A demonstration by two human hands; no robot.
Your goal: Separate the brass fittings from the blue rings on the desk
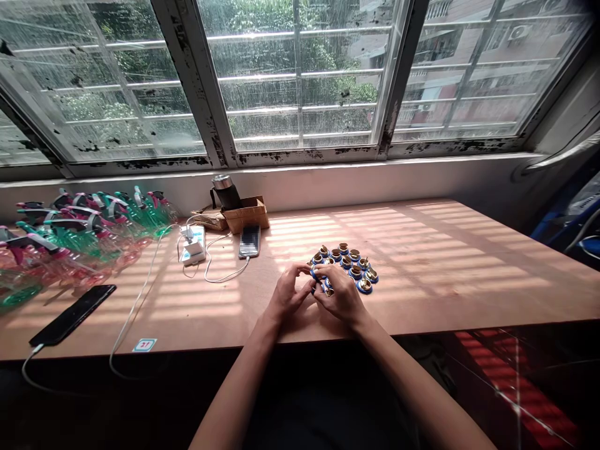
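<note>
Your fingers (304,270) are curled closed, those of your left hand (288,294) and right hand (340,297) meeting around a small brass fitting (327,291) with a blue ring; your fingers hide most of it. Your hands are over the near part of a long plywood table (445,275), which runs beneath a wide window (300,81) with weathered, peeling paint on its frame. At the table's left end lies a heap of green and pink plastic spray bottles (94,231). Against the wall sits a cardboard box (246,214) with a dark flask (226,192) at its back corner. A black smartphone (72,314) lies at the left front, and a second phone (249,241) is wired to a white charger (193,245). Just beside your right hand stands a tight cluster of blue-and-brass fittings (349,265), upright and touching one another.
</note>
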